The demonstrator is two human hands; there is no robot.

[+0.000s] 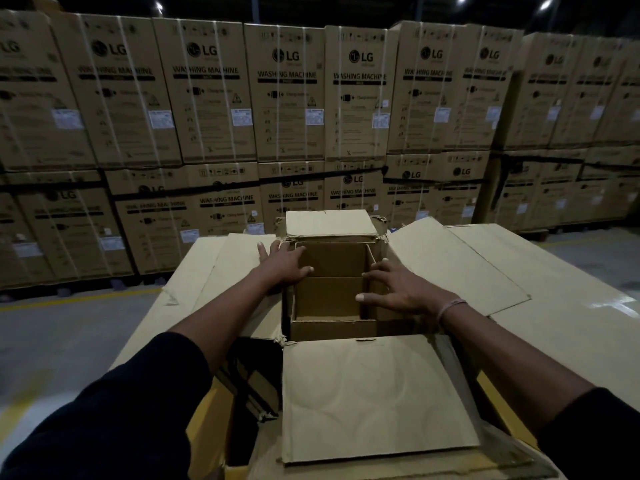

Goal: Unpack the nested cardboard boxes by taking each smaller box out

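Open brown outer box [381, 393] with smaller box [332, 299] nested between spread, flat left hand [284, 263] and right hand [398, 289], beyond them stacked cartons [287, 95] printed "LG WASHING MACHINE"

Inner box [332, 292]: bottom too dark to read, can't tell if anything's inside. Its L wall at 9 o'clock sits under the left hand [282, 263]; whether the fingers grip it or just rest, unclear. Right hand [398, 289] covers the wall at 3 o'clock, palm side hidden. Outer box [381, 393]: near flap hides its front wall, lower edge cut off at 6 o'clock. Both sleeves [104, 427] run out of frame at the bottom corners. Stacked cartons [287, 91] at 12 o'clock: small print and white labels blurred, prob. unreadable; far L/R ones lost in dark.
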